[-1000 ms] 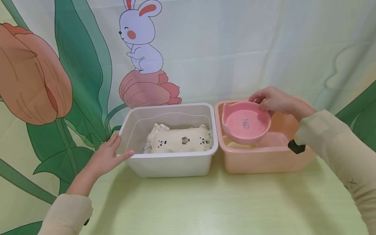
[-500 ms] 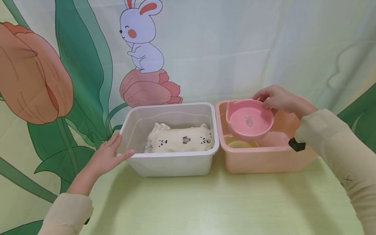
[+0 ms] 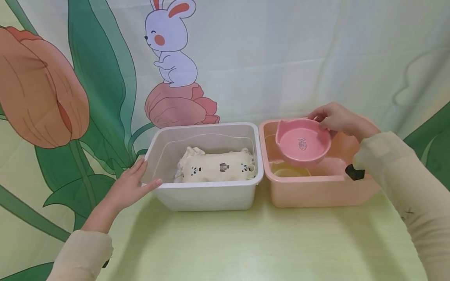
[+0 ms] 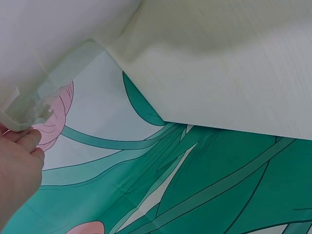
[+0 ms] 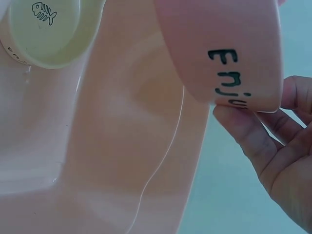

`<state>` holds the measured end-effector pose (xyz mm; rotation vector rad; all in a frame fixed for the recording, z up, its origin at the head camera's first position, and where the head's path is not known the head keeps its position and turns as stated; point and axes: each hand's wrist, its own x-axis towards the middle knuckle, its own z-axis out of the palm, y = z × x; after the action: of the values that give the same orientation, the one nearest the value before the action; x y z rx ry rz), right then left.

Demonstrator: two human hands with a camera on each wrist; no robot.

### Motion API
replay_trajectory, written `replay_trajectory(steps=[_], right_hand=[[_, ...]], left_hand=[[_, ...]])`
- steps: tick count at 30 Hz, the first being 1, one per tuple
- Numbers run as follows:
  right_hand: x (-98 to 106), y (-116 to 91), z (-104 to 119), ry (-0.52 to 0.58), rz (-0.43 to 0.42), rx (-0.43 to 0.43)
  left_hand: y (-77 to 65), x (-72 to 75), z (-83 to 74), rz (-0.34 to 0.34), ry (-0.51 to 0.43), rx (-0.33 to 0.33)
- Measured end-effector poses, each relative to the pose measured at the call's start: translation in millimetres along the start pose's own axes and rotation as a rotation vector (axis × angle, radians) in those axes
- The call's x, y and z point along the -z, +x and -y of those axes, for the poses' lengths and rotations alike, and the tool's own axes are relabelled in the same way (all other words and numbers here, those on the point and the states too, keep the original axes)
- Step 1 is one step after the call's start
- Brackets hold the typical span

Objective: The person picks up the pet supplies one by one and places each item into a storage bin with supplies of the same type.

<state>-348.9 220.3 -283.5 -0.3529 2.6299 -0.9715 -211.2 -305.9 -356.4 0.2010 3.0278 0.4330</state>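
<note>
A pink cat-eared bowl (image 3: pixel 302 146) with a fishbone print inside hangs tilted over the peach bin (image 3: pixel 320 193). My right hand (image 3: pixel 335 118) pinches it by its far right edge. In the right wrist view, the thumb and fingers grip the side of the pink bowl (image 5: pixel 234 39), below dark lettering that starts "Enj". A pale yellow bowl (image 5: pixel 48 36), also with a fishbone print, lies in the bin underneath. My left hand (image 3: pixel 128 186) rests on the near left corner of the white bin (image 3: pixel 207 197), fingers extended along its side and thumb on the front rim.
Inside the white bin lies a cream cloth bundle (image 3: pixel 211 168) with small animal prints. Both bins stand side by side on a pale wooden table (image 3: pixel 225 242), against a curtain (image 3: pixel 281 58) printed with a rabbit and tulips.
My right hand has carried the pink bowl slightly to the right over the peach bin, and more of the yellow bowl shows below. The left hand stays on the white bin's corner.
</note>
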Motion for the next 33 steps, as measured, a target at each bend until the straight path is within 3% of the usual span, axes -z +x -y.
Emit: replay_trajectory(steps=[19,33], right_hand=[[-2,7,-10,0.005,-0.002,-0.021],[-6,18,-19,0.021,-0.022,-0.034]], left_hand=[[-2.5,2.2,-3.4,-0.018,-0.036,0.002],[-3.7,5.9,-3.9,0.009,-0.010,0.006]])
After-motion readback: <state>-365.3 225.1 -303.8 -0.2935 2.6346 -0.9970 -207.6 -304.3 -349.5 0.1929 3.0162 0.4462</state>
